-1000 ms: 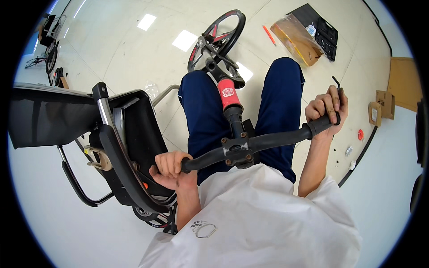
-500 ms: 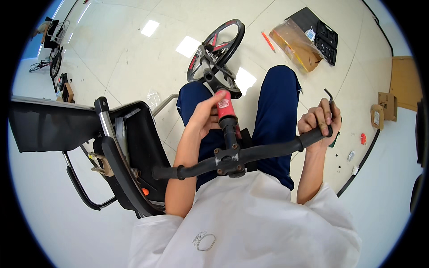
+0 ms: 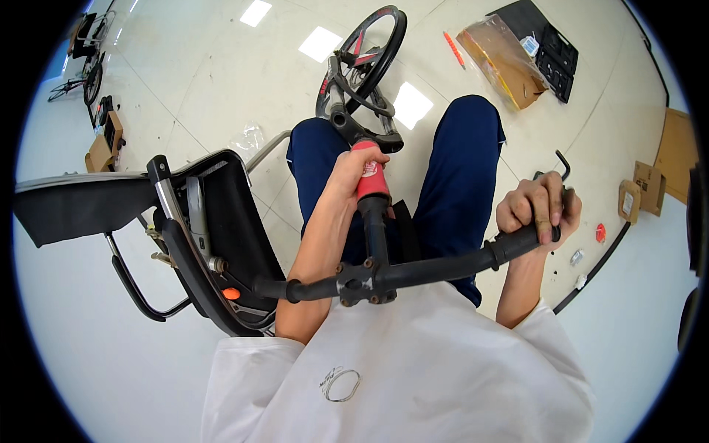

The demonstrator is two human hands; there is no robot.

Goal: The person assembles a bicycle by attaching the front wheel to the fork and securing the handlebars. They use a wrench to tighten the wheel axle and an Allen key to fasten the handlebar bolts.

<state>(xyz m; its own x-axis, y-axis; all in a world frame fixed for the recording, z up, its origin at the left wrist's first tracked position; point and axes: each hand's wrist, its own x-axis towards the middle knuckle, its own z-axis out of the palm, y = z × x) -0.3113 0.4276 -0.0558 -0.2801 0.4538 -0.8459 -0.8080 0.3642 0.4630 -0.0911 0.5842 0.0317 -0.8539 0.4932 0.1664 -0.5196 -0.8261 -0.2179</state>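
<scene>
A small bike's front end stands upright between my knees, its black handlebar (image 3: 436, 270) lying across my lap. My left hand (image 3: 353, 174) is closed round the red head tube (image 3: 373, 179), with the thumb over its upper part. Below it, a black stem (image 3: 375, 232) runs down to the bolted clamp (image 3: 356, 283) on the bar. At the bar's right end, my right hand (image 3: 538, 207) is closed over the grip, and a black hex key (image 3: 564, 164) sticks up out of the same hand. Beyond the head tube are the fork and the wheel (image 3: 363, 63) with red marks.
To my left stands a black chair (image 3: 221, 199) with metal parts and an orange-ended item (image 3: 231, 293) on its seat. A torn plastic-covered box (image 3: 502, 70), an open black tool case (image 3: 554, 59) and an orange strip (image 3: 453, 49) lie ahead. Cardboard boxes (image 3: 644, 188) stand at right.
The handlebar and its clamp have shifted a little left and toward me. My left hand has moved further over the head tube, and my right hand has moved slightly outward with the bar end.
</scene>
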